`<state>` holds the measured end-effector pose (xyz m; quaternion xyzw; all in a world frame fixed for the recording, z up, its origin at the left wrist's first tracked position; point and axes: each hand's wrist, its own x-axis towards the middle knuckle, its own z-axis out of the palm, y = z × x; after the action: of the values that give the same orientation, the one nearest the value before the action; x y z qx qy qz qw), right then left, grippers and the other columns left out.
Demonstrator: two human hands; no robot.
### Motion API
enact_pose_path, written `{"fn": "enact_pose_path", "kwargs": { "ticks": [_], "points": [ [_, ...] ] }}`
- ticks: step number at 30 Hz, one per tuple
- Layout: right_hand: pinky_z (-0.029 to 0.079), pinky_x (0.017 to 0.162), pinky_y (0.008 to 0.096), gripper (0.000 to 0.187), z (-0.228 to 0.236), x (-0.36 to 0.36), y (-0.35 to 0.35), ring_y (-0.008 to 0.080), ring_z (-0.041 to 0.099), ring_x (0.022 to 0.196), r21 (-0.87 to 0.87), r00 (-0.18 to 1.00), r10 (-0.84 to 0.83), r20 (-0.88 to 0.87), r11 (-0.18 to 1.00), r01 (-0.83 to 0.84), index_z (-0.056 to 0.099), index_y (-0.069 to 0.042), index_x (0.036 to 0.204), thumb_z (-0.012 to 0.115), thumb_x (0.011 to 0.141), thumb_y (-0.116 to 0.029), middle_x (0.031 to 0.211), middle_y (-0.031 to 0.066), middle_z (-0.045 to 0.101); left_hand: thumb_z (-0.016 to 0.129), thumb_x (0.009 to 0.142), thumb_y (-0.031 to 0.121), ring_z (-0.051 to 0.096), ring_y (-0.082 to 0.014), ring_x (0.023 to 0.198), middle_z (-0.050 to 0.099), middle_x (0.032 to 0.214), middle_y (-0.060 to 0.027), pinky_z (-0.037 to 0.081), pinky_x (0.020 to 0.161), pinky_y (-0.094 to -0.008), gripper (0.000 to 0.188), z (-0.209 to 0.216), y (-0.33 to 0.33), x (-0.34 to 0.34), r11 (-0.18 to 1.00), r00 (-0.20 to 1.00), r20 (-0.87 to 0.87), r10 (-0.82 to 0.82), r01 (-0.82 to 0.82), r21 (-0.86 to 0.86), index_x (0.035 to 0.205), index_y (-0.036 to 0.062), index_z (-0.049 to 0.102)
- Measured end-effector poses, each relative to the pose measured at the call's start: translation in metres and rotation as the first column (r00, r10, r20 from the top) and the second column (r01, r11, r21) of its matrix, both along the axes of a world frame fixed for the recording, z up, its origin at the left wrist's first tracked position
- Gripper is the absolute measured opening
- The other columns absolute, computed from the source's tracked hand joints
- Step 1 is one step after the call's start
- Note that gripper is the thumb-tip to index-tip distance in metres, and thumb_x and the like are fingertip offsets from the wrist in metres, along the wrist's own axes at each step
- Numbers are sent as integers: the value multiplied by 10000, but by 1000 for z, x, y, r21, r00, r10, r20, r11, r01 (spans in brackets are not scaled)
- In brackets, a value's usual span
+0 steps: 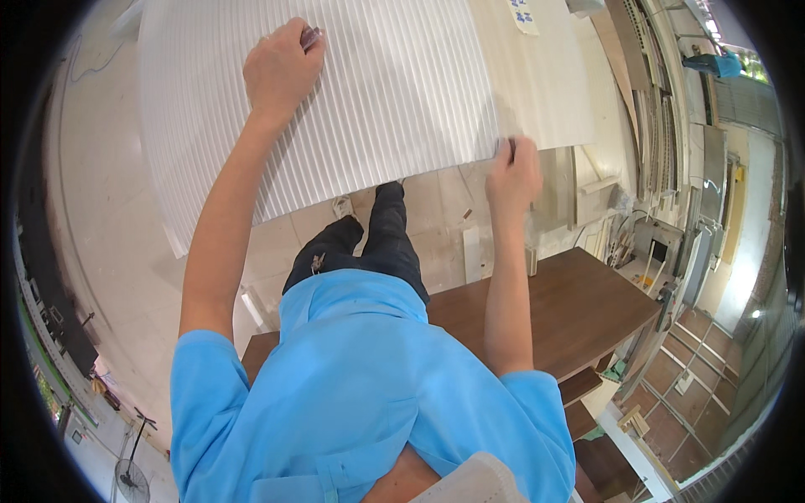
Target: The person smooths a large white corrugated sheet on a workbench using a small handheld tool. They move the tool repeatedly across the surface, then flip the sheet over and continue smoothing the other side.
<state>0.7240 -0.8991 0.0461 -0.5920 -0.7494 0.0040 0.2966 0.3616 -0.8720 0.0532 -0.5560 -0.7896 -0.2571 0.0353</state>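
A white ribbed sheet (377,92) lies over a smooth cream-coloured board (545,84). Over the left part of the sheet is my left hand (285,69), its fingers closed round a small purplish-brown piece (311,37); most of that piece is hidden in the grip. My right hand (514,174) is closed at the sheet's near right corner, where the ribbed surface meets the bare board. A small dark spot shows between its thumb and fingers, but what they pinch cannot be made out.
A dark brown wooden table (553,306) stands close on my right. Long panels and strips (658,126) lean along the right side. A standing fan (132,479) is at the lower left. Another person in blue (725,65) appears far off at the upper right.
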Motion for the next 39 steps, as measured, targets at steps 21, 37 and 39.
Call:
{"fn": "enact_pose_path", "kwargs": {
  "ticks": [21,37,39],
  "points": [
    [500,681,408,88,0,10,-29,314,642,784,-123,970,-35,-240,992,5,623,-35,950,667,975,-106,879,126,644,664,961,389,682,-308,768,727,804,-74,533,673,-455,302,-6,1,-4,999,999,22,-37,37,29,889,96,687],
    [489,678,425,83,5,-9,-5,325,623,801,4,997,51,56,999,-51,616,-36,954,669,967,-99,854,129,626,664,960,388,699,-310,783,732,794,-73,541,687,-460,303,-5,-1,-5,999,999,32,-35,34,5,897,93,682],
    [488,674,421,83,2,1,-20,321,624,788,46,997,67,39,997,-69,619,-33,960,668,972,-99,859,136,629,666,960,391,699,-311,774,732,791,-72,539,678,-459,309,-4,-2,-4,998,999,17,-43,42,51,892,90,679]
  ]
}}
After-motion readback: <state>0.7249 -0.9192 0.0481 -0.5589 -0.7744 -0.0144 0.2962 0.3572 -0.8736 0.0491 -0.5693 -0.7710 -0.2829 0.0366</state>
